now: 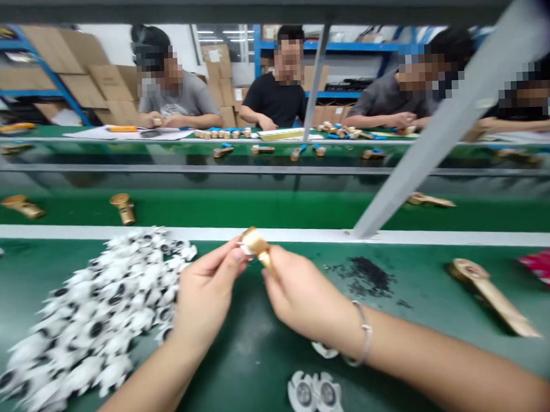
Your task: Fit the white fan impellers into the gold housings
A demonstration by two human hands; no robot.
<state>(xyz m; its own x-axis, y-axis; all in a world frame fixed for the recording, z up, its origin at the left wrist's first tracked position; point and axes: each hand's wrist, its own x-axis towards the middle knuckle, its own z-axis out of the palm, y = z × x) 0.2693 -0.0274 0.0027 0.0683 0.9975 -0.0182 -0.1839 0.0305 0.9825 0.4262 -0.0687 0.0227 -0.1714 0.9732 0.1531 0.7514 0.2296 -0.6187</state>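
Above the near edge of the conveyor, my right hand (300, 283) is closed around the handle of a gold plastic housing (254, 240) with a round head. My left hand (210, 286) pinches a small white part (246, 250) against that head; fingers hide most of it. Left of my hands spreads a large heap of white parts with dark round centres (111, 296). Two similar white parts (314, 394) lie near the bottom edge, and another is partly hidden under my right wrist. Small black screw-like pieces (367, 275) form a pile beyond my right forearm.
At the right rests a gold housing with a long handle (495, 297), beside a red packet (548, 267). More gold housings (123, 209) lie on the green belt (212, 211). A slanted grey post (434, 128) crosses the right side. Several co-workers (278, 98) sit opposite.
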